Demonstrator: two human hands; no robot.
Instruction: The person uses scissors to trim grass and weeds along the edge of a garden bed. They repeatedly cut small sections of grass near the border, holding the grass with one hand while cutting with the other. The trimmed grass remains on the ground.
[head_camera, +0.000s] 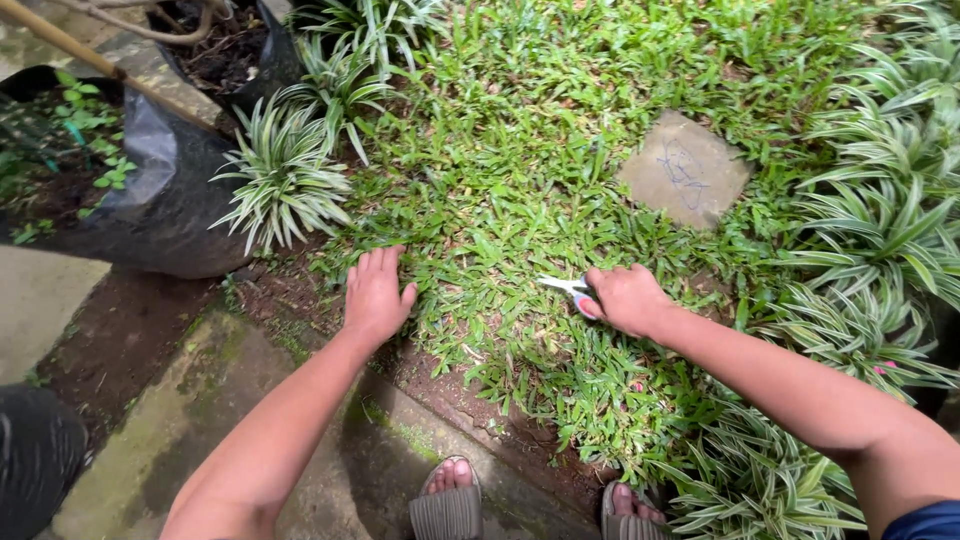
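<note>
Head view: right hand (628, 298) grips scissors (568, 288), fingers closed round the handles, blades pointing left, low over the grass (520, 180), centre right. Left hand (375, 295) lies open, palm down, holding nothing, at the near left grass edge. Stone slab (684, 168) far right.

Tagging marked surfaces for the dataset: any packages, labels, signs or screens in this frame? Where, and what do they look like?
No screens, signs or printed labels show.
Flat grey square stepping stone: set in the grass at upper right, beyond the right hand; faint dark scribbled marks on top.
Black plastic grow bag of soil: at left, beyond the left hand; unlabelled, small green plants inside.
Second black plastic bag: top edge, holding soil and roots.
</note>
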